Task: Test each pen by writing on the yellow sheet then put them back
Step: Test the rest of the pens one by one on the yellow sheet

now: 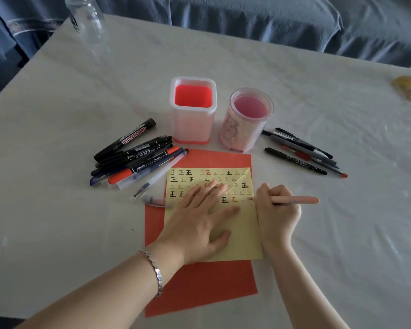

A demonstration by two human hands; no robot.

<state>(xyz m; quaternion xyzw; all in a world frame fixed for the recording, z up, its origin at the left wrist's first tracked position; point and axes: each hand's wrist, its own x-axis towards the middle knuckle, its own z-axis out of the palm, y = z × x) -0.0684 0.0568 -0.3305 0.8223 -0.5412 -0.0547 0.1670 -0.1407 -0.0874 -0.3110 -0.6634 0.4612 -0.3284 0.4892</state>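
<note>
While the tabletop (81, 96) spreads wide beyond the fingertips, a red sheet (199, 288) lies under both wrists, and the yellow sheet (242, 229) rests on it, beneath the left hand (199, 222), whose fingers (209, 186) lie spread and flat across the written rows. Past those fingers stand a square holder (192, 110) and a round holder (247, 119). Left of the fingers lies a pile of pens (133, 157); right of them, more pens (301, 150). The right hand (278, 210) has its fingers (266, 188) pinching a pink pen (294, 200), tip on the yellow sheet's right edge.
</note>
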